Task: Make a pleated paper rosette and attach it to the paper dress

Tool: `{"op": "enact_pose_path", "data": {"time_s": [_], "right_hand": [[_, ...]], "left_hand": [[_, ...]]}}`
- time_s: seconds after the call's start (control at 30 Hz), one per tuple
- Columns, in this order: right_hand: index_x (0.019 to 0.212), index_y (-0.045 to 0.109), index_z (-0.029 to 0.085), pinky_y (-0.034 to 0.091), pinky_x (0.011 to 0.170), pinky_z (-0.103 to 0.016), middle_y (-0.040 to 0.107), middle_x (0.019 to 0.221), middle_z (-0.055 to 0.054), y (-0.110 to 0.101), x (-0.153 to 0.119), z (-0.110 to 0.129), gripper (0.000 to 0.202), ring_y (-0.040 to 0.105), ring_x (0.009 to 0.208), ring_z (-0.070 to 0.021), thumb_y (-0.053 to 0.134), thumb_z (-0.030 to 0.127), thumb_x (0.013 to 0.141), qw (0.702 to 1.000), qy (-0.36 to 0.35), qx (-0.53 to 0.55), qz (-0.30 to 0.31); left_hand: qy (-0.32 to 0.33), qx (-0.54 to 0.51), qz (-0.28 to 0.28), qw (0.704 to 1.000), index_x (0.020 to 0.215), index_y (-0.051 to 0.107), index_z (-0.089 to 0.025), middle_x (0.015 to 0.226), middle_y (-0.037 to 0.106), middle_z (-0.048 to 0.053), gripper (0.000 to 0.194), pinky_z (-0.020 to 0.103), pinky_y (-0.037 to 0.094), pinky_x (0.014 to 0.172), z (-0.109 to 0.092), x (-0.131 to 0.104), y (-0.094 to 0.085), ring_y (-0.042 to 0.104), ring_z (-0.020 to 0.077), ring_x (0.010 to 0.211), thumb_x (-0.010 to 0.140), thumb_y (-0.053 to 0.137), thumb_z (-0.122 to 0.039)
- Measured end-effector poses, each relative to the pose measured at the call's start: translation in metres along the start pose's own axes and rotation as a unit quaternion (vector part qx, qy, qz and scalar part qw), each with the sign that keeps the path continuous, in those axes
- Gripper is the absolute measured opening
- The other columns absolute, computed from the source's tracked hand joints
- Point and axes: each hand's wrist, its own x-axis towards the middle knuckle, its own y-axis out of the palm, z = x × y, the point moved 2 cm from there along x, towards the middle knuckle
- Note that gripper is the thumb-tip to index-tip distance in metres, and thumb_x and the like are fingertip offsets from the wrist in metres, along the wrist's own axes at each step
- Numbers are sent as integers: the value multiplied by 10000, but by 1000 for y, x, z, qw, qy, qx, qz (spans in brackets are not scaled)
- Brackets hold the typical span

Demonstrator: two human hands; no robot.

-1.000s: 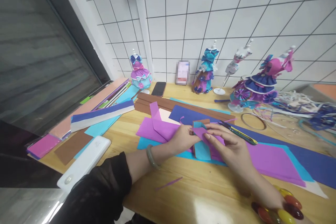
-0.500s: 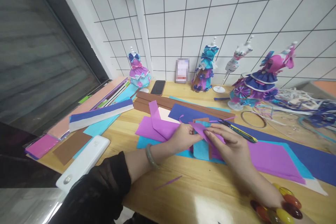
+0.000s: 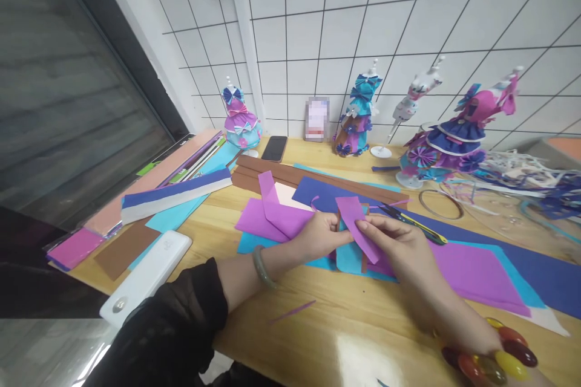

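A short purple paper strip (image 3: 348, 211) is held up slantwise between my two hands. My right hand (image 3: 403, 248) pinches its right edge between thumb and fingers. On the left side, my left hand (image 3: 320, 236) is closed with its thumb and finger against the strip. Below the strip lie a light blue paper piece (image 3: 348, 258) and a brown paper edge (image 3: 364, 263). Larger purple sheets (image 3: 476, 275) are spread under and beside my right hand. A folded purple sheet (image 3: 267, 221) lies behind my left wrist.
A yellow-and-black utility knife (image 3: 420, 227) lies behind my right hand. Dressed mini mannequins, such as a pink-and-blue one (image 3: 458, 133), stand along the wall. A phone (image 3: 275, 148), a white oblong device (image 3: 145, 278), a metal ring (image 3: 440, 204) and a thin purple scrap (image 3: 294, 311) are on the table.
The purple strip has turned from lying nearly flat to facing me, slanting down to the right. My right fingers have shifted slightly along it; my left hand has barely moved.
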Motion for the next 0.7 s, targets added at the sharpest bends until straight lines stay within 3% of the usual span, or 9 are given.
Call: {"op": "enact_pose_path", "data": {"time_s": [0.1,0.2,0.4,0.6,0.7], "right_hand": [[758,699,232,497,575,-278,701,759,-9,-3,4,-4,198,624,624,-166,723,344,597,996,37,76,-25],[714,698,227,500,570,-266,701,710,-6,-5,9,-4,170,621,586,-148,740,321,579,989,57,138,-26],[694,691,232,509,606,-302,703,710,-18,-7,13,0,131,638,634,-177,717,324,604,984,51,171,6],[664,665,233,504,646,-306,697,702,-1,-9,13,0,80,637,661,-172,695,303,639,977,50,206,17],[663,662,232,501,657,-290,690,675,2,-10,14,-1,69,637,671,-166,688,295,651,976,55,212,20]], "left_hand": [[42,87,23,995,508,404,-149,462,328,-63,428,184,213,397,-1,-2,-2,298,40,440,600,629,-501],[50,108,37,992,508,350,-163,464,296,-65,452,192,188,392,-2,-3,-2,277,39,434,642,578,-529],[50,-15,90,995,593,502,-126,554,407,-41,379,196,300,504,-3,2,0,363,52,528,671,575,-490],[-23,-109,93,989,665,549,-123,593,510,-16,401,205,350,524,3,6,-1,459,67,523,655,579,-523],[-30,-134,87,987,735,579,-126,623,541,-5,387,207,373,526,5,6,-3,492,72,532,659,589,-506]]}}
